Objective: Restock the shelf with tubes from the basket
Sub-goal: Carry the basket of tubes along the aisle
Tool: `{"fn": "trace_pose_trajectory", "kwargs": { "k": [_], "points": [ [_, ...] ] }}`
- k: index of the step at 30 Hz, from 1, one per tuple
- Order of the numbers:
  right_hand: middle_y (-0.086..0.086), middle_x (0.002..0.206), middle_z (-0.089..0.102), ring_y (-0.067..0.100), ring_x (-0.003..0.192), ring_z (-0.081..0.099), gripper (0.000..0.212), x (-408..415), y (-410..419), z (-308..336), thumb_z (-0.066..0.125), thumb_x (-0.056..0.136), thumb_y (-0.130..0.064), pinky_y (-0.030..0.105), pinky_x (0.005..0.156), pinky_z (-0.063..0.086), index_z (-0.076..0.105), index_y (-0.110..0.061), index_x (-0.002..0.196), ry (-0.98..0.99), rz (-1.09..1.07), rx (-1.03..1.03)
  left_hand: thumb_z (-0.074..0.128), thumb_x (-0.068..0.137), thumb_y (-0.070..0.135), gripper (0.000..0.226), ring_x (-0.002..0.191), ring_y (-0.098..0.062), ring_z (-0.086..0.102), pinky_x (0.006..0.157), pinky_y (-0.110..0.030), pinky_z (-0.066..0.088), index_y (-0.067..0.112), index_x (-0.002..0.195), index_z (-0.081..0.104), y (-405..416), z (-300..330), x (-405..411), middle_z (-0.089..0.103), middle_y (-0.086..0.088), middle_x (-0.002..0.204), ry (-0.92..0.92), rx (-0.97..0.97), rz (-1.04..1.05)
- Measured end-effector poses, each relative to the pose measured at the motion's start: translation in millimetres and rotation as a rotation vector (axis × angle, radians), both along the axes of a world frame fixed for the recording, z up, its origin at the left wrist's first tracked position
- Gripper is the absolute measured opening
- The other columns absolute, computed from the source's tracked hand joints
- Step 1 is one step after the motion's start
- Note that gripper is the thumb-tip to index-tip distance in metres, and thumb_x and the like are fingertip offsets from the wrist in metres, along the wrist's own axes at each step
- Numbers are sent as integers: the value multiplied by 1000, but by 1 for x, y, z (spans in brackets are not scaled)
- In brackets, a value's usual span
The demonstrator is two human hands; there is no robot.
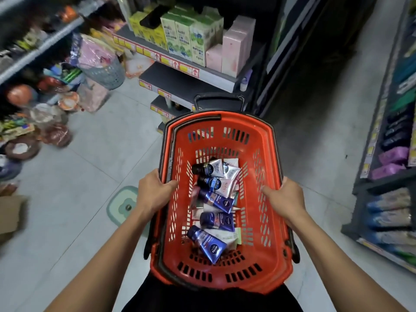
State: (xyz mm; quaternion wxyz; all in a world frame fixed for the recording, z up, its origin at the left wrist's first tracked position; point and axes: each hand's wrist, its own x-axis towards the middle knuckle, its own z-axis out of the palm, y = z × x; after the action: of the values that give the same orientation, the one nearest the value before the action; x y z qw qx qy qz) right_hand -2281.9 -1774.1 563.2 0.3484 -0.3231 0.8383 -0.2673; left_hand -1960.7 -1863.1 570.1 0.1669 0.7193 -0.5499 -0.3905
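Red slotted plastic basket (265, 224) at centre, carried above the floor. Left hand (153, 190) grips its 9 o'clock rim, right hand (284, 197) its 3 o'clock rim. Blue and white tubes (216, 201) lie inside. Grey shelf (180, 75) at 12 o'clock.

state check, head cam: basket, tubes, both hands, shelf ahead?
red basket: held at both side rims, handles folded down
tubes: lying loose in the basket, none taken out
left hand: grips left rim
right hand: grips right rim
shelf: lower tier bare, boxes above
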Motion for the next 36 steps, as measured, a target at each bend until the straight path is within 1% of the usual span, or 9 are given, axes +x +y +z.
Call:
{"fn": "trace_pose_trajectory", "kwargs": {
  "k": [3, 9, 11, 15, 17, 19, 24, 32, 36],
  "points": [
    [-4, 80, 70, 14, 68, 67, 18, -6, -20, -1, 78, 85, -30, 27, 55, 49, 62, -21, 86, 1, 64, 19, 77, 88, 36, 29, 70, -13, 77, 71, -36, 65, 22, 109, 63, 0, 2, -2, 76, 6, 88, -18, 4, 62],
    [-3, 81, 72, 19, 71, 70, 19, 3, -66, -2, 78, 84, -33, 39, 67, 60, 63, -23, 88, -4, 206, 30, 77, 88, 38, 30, 69, -6, 72, 60, -20, 51, 24, 111, 64, 3, 5, 10, 76, 8, 90, -100, -6, 222],
    [-4, 82, 72, 17, 70, 69, 17, 10, -82, -2, 78, 84, -32, 33, 61, 56, 63, -23, 87, -3, 247, 30, 77, 87, 38, 30, 71, -6, 71, 62, -21, 53, 24, 111, 65, 2, 4, 18, 75, 8, 91, -106, -4, 260],
    [-5, 81, 69, 10, 65, 64, 20, 30, -116, -2, 76, 85, -32, 25, 52, 44, 62, -21, 94, 35, 329, 41, 76, 85, 42, 34, 73, -11, 76, 74, -37, 65, 23, 112, 67, -8, -4, 40, 77, 8, 90, -19, 1, 324],
    [-6, 80, 66, 10, 65, 63, 24, 42, -136, 0, 77, 85, -33, 25, 52, 44, 62, -19, 97, 63, 362, 51, 76, 87, 44, 37, 72, -11, 77, 73, -33, 64, 22, 114, 66, -17, -7, 51, 77, 8, 91, -11, -5, 342],
    [-5, 81, 68, 15, 69, 66, 25, 54, -159, 1, 77, 83, -36, 31, 59, 53, 62, -20, 94, 90, 385, 55, 77, 88, 42, 36, 72, -11, 76, 71, -30, 63, 20, 113, 65, -26, -10, 63, 76, 8, 90, -3, -17, 379],
    [-2, 79, 67, 18, 70, 64, 25, 90, -206, 12, 77, 79, -37, 36, 64, 54, 61, -19, 85, 172, 477, 75, 78, 88, 40, 34, 73, -11, 76, 75, -33, 64, 19, 112, 65, -45, -15, 92, 76, 8, 90, 61, -10, 474],
    [-2, 76, 61, 9, 62, 55, 28, 156, -269, 22, 78, 85, -30, 27, 50, 39, 55, -17, 80, 208, 572, 54, 75, 84, 51, 37, 76, -10, 76, 79, -40, 65, 29, 112, 64, -80, -25, 148, 76, 10, 93, 110, -1, 538],
    [-8, 71, 54, 3, 59, 49, 31, 184, -295, 22, 78, 89, -26, 19, 45, 32, 49, -21, 78, 210, 653, 62, 76, 89, 44, 32, 78, -11, 74, 76, -33, 62, 26, 111, 62, -89, -28, 168, 75, 10, 95, 109, 15, 594]
  ]
}}
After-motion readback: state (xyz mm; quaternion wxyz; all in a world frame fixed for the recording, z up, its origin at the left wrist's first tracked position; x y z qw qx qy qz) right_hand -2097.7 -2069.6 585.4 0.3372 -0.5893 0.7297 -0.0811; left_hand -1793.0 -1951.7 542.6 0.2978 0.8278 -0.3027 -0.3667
